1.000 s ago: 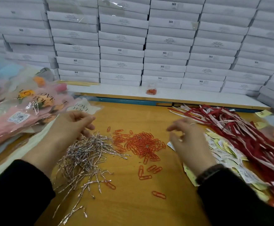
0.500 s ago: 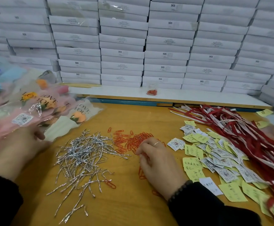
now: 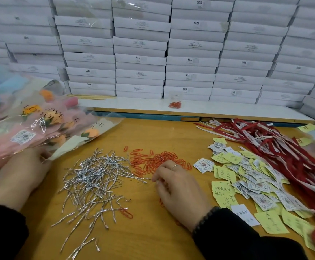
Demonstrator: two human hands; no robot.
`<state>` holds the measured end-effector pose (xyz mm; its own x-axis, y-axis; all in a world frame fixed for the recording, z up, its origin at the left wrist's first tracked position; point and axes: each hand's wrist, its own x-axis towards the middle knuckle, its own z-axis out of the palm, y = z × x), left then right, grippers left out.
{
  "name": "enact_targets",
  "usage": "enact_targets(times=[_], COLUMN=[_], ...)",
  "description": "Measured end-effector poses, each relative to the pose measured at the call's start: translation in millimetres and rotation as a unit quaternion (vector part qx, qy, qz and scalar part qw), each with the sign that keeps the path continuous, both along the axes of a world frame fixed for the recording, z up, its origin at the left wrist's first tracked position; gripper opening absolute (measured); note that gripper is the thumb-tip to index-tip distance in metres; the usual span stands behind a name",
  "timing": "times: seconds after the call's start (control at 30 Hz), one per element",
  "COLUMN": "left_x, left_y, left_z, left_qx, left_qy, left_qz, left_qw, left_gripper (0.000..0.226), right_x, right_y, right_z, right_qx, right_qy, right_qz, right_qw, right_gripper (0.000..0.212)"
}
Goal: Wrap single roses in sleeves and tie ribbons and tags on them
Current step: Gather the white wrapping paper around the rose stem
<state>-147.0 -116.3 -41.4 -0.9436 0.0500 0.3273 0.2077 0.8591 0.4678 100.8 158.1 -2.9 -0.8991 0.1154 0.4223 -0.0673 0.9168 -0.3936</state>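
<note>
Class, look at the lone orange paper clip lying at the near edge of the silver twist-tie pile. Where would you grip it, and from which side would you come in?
Pinch the lone orange paper clip by its rounded near-right end, coming from above on the right. It lies flat on the wooden table, and that end seems clear, while its far end sits among the silver twist ties. The right hand is closest.

Worktop [image 3: 153,241]: smooth yellow wood-look surface with a dull sheen. Twist ties [image 3: 93,181] are crinkled, shiny silver foil; paper clips [image 3: 153,162] carry a glossy orange coating; sleeves [image 3: 40,124] are clear, glossy plastic film over matt pink paper. Tags [image 3: 254,184] are matt paper, yellow and printed white; ribbons [image 3: 284,152] are red with white, material indeterminate; boxes [image 3: 139,59] are matt white card.
</note>
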Motion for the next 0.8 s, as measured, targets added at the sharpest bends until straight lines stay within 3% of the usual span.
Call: enact_targets(times=[0.23,0.4,0.57,0.8], left_x=[48,104,146,171], left_y=[39,95,137,165], left_z=[52,83,82,67], left_qx=[0.02,0.021,0.031,-0.08], left_qy=[0.096,0.105,0.083,0.116], left_qz=[-0.03,-0.139,-0.234,-0.294], left_qw=[0.995,0.984,0.968,0.945], left_gripper=[0.01,0.012,0.011,0.023], right_x=[-3,-9,-13,-17], right_y=[0,-1,1,5], right_z=[-1,-1,3,6], right_qx=[-0.021,-0.144,-0.412,-0.561], right_qy=[0.011,0.0,-0.039,0.004], right_qz=[0.011,0.027,0.041,0.026], right_qw=[1.0,0.989,0.91,0.828], right_gripper=[0.02,0.018,0.027,0.024])
